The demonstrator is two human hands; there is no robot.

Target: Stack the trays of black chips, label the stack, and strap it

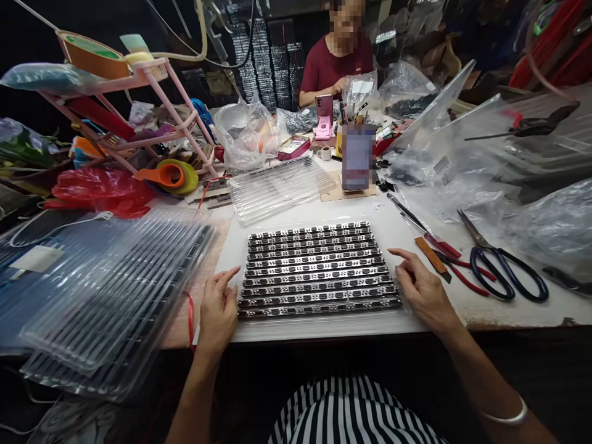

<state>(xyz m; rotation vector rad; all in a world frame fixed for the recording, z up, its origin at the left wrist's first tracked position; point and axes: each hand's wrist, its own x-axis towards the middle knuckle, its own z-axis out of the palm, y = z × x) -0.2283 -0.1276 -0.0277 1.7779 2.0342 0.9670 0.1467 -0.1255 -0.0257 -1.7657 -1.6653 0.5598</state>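
A clear plastic tray (287, 327) lies on the white work surface in front of me, bearing several parallel rows of dark and silver parts (319, 271). At the tray's left edge is my left hand (218, 311), its thumb and index finger apart and nothing visible between them. My right hand (423, 293) rests by the right edge, index finger stretched toward the rows and the other fingers curled. Whether the fingertips press on the tray rim is hard to tell.
Stacked clear trays (120, 302) lie at left. Behind is another clear tray (277, 188). Scissors (483, 243), red-handled pliers (467, 271) and an orange-handled blade (430, 256) lie right. A phone (357, 157) stands at the back; a person (337, 68) sits opposite.
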